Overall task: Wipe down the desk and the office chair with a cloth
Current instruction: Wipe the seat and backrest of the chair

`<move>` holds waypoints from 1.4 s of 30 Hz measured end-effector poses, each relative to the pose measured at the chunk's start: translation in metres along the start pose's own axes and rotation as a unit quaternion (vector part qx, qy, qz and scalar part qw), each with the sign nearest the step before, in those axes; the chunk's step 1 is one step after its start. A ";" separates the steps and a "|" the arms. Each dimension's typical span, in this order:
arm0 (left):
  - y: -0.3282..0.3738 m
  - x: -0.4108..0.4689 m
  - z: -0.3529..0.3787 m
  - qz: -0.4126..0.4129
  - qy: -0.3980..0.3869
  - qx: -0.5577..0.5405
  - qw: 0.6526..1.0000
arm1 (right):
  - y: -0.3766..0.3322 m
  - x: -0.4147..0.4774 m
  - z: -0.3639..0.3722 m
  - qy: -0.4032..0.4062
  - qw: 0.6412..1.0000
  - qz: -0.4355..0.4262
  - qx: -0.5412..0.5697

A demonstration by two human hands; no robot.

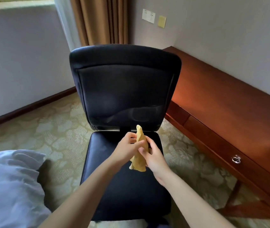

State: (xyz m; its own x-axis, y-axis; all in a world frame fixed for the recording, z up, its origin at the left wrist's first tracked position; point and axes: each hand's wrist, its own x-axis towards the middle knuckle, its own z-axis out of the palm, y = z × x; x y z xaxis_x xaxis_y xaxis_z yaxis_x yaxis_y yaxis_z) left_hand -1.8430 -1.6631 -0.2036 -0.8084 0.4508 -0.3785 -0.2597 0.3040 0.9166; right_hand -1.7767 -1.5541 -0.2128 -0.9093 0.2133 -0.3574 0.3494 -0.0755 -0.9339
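A black leather office chair stands in front of me, its backrest upright and its seat below my hands. Above the seat both hands hold a yellow cloth, which hangs bunched and twisted between them. My left hand pinches its upper part with curled fingers. My right hand grips the cloth lower down, and a fold of it dangles beneath. The reddish-brown wooden desk runs along the wall on the right, apart from both hands.
A white pillow or duvet lies at the lower left. Patterned green carpet surrounds the chair. The desk has a drawer with a metal ring pull. Brown curtains hang behind the chair, and wall sockets sit above the desk.
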 end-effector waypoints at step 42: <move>-0.029 0.246 0.022 0.008 0.226 0.380 0.897 | -0.009 0.342 -0.175 -0.277 0.243 -0.654 -0.661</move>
State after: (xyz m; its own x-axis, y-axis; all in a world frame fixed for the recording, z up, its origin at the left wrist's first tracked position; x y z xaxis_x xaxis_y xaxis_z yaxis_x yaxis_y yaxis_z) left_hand -2.0227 -1.5427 -0.3260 -0.9850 0.1267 -0.1172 0.0509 0.8621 0.5041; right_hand -2.0511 -1.3105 -0.3250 -0.2012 -0.9784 -0.0479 -0.8857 0.1609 0.4355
